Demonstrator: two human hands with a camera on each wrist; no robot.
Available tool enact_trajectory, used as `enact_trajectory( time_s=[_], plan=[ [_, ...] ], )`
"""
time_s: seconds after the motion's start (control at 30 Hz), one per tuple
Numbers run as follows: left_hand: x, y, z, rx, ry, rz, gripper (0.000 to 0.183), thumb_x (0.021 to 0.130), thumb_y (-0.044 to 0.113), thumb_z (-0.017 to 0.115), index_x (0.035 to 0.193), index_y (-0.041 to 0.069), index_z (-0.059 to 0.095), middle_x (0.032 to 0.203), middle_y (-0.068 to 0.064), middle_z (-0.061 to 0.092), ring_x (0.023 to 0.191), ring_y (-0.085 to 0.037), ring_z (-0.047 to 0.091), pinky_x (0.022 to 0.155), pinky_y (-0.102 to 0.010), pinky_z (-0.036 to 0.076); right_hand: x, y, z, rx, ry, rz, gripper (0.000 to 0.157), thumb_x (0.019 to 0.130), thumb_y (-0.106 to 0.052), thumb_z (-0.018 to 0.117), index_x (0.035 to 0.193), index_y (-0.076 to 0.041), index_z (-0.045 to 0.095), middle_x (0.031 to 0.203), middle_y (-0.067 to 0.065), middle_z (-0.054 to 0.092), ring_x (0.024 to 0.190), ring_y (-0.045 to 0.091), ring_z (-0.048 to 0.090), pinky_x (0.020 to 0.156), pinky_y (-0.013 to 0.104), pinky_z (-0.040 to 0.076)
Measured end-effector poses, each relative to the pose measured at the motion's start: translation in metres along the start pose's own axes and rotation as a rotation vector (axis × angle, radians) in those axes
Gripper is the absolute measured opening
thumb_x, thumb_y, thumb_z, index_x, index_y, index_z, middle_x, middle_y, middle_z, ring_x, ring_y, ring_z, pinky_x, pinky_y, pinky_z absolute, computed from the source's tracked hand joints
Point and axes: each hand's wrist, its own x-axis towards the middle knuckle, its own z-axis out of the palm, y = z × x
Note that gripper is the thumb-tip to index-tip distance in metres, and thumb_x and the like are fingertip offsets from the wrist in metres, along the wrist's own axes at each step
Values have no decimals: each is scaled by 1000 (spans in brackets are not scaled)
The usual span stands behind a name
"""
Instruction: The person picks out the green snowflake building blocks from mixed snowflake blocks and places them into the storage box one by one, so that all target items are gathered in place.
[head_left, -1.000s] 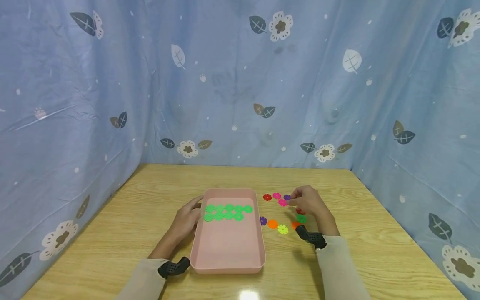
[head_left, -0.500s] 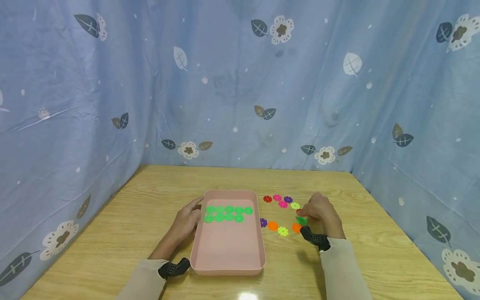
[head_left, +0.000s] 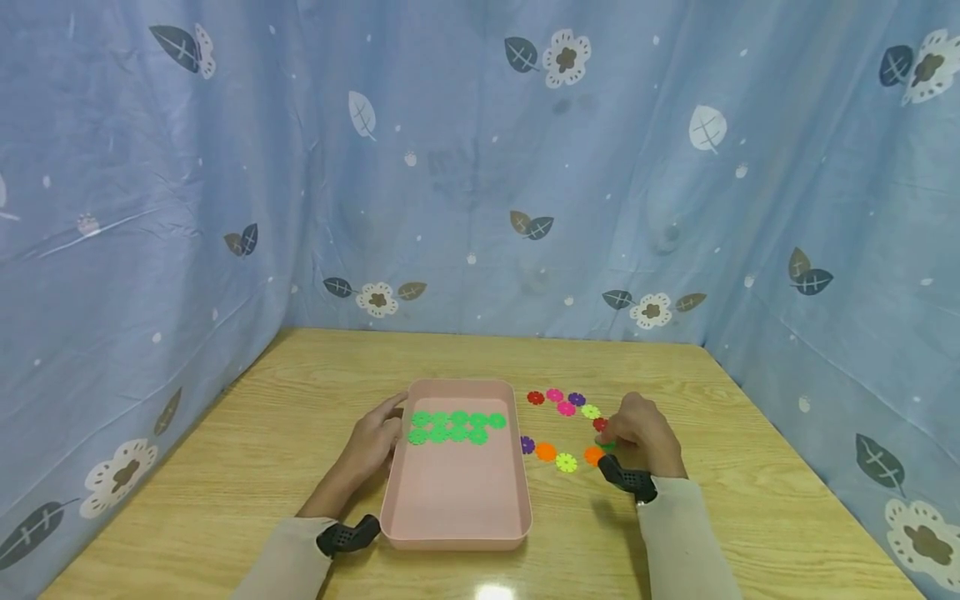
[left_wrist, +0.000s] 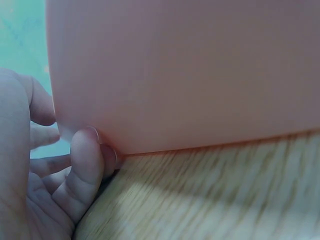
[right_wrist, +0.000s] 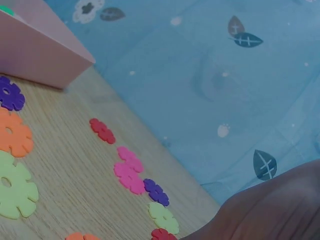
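On the left, my left hand [head_left: 371,443] grips the far left corner of a pink plastic tray [head_left: 457,508], thumb and curled fingers against its outer wall [left_wrist: 190,80]. Inside the tray lie several green flower-shaped discs [head_left: 458,419] in two rows. My right hand [head_left: 642,427], to the tray's right, pinches a green flower-shaped disc [head_left: 607,447] low over the table. Only a thin strip of that disc shows beneath the fingers. In the right wrist view just the side of the right hand [right_wrist: 272,210] shows, its fingertips out of frame.
Loose flower-shaped discs lie right of the tray: a red one [head_left: 536,398], two pink ones [head_left: 566,408], purple [head_left: 576,399], yellow [head_left: 566,462] and orange ones [head_left: 546,452]. Another red disc [head_left: 601,424] is beside the right fingers. A blue curtain [head_left: 465,208] hangs behind the table.
My right hand has moved from beside the pink and purple discs, rightward and nearer, onto the green disc, which now shows edge-on under the fingers. The left hand and tray stay put.
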Motion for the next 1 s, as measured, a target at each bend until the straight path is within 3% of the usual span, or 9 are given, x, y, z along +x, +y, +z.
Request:
enact_trajectory(
  time_s=[0.1,0.3,0.43,0.63,0.83,1.0],
  plan=[
    [0,0,0,2,-4,0,59,98,15,43,157,15,38,136,-17,62,49,-15,51,47,-28,47,-2,0,0,4,10,6,17,81,-10,80,72,0,69,56,0,39,51,15,38,49,26,35],
    [0,0,0,0,3,6,60,97,14,42,157,15,39,134,-17,63,47,-16,51,45,-29,47,-4,-2,1,18,18,31,30,78,-18,85,63,-5,64,54,-2,29,47,14,32,49,27,30],
    [-1,0,0,-10,-3,7,61,96,12,42,157,15,38,135,-18,62,46,-16,51,44,-30,47,-3,-4,2,10,10,43,26,76,-19,87,69,-3,69,56,-2,29,48,14,33,48,26,29],
    [-2,1,0,-28,-5,11,61,96,13,43,157,15,39,136,-19,61,46,-17,50,44,-30,46,-1,-5,1,-24,-2,33,29,79,-17,85,71,0,63,56,-2,29,47,13,30,48,27,31],
    [-2,1,0,-26,-14,16,60,98,15,44,157,13,38,138,-21,59,48,-18,50,45,-29,46,2,-5,0,-39,8,49,38,78,-18,86,92,7,61,70,9,49,56,19,47,54,29,38],
    [-3,2,0,-24,-25,18,61,97,14,44,158,14,37,137,-19,60,48,-17,49,45,-28,45,3,-9,-1,-8,14,16,22,80,-10,83,73,1,65,59,4,51,47,13,43,48,24,36]
  ],
)
